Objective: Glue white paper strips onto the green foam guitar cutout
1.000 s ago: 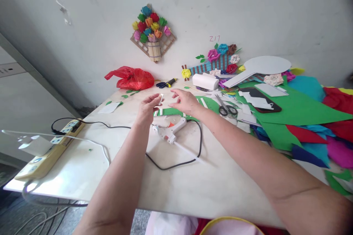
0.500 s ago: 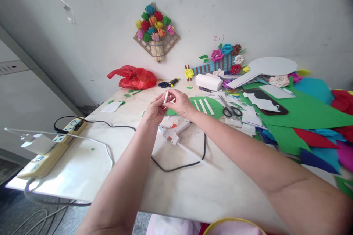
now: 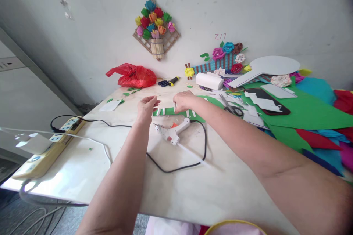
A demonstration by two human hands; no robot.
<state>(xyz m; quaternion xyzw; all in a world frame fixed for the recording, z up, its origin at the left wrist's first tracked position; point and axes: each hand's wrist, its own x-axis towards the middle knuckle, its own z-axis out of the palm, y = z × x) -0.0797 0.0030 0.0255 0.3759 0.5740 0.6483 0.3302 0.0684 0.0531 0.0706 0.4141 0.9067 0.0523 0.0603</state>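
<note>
A green guitar-shaped piece lies flat, with several short white paper strips across its narrow neck. My right hand is over this neck, its fingers closed on a small white paper roll that touches or nearly touches the green surface. To the left, just off the neck's end, my left hand is pinched, and what looks like a thin stick pokes out from its fingertips. A white glue gun with a glue stick in its back lies nearer to me, below both hands.
Scissors, a phone and green sheets crowd the right side. At the back are a red plastic bag and pliers. A power strip sits at the left edge; the glue gun's black cord loops across the table.
My hands were together holding the white roll in the air. They have since parted: the right brought the roll down to the green neck, the left moved left.
</note>
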